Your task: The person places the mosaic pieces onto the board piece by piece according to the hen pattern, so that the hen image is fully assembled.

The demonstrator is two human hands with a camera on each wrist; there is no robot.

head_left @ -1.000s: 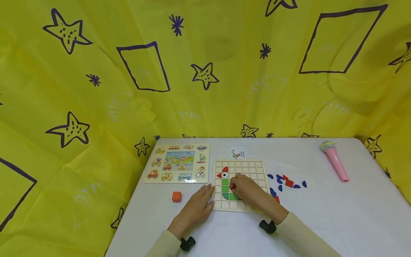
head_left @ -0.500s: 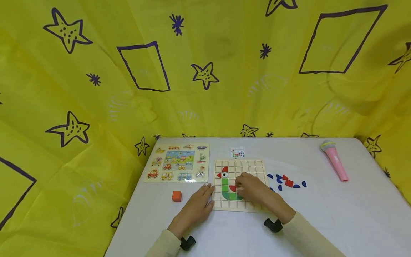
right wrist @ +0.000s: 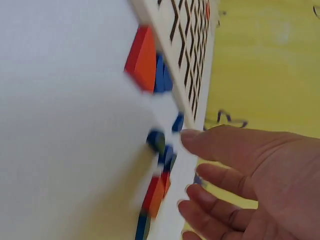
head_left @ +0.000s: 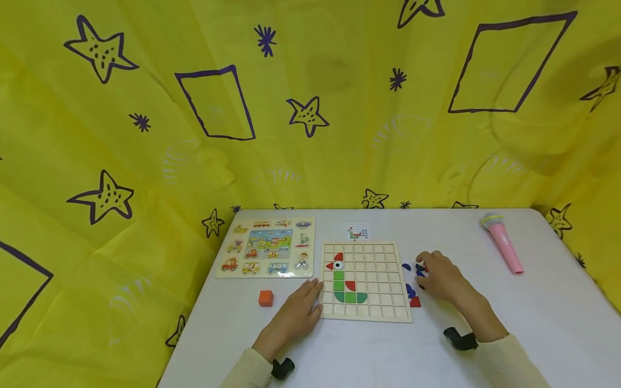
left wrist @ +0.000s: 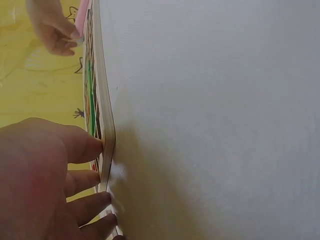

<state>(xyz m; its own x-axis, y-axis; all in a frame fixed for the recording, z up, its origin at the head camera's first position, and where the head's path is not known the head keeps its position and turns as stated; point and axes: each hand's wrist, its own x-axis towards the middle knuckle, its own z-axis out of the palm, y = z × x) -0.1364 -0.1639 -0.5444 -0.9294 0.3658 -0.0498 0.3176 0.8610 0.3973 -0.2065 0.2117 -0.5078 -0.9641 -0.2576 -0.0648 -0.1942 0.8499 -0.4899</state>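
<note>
Now both grips hold nothing: left hand (head_left: 297,308) flat against one grid board (head_left: 383,280), right hand (head_left: 443,280) spread.

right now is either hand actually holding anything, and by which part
Nothing is held. The left hand rests with straight fingers against the grid board's left edge; the right hand hovers open over the loose pieces.

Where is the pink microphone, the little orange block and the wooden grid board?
pink microphone (head_left: 504,246), head view, middle of its pink handle
orange block (head_left: 266,298), head view, its top face
wooden grid board (head_left: 380,285), head view, bare squares right of the green pieces
</note>
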